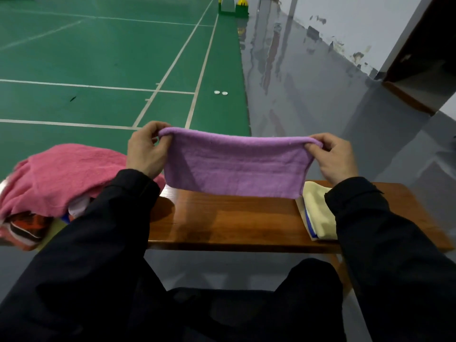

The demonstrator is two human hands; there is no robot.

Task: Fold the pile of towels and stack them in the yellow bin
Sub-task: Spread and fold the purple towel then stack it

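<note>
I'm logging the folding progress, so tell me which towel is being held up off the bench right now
The purple towel, pinched at its top corners by the left hand and right hand. The pink towel and cream towel lie down, unheld.

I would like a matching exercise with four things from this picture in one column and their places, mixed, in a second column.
Things:
1. purple terry towel
2. pink terry towel
3. pale yellow folded towel
4. two small white caps

Places:
A. on the green court floor
B. held up by both hands
C. top of the pile, left
D. flat on the wooden bench, right

Pairs: 1-B, 2-C, 3-D, 4-A
</note>
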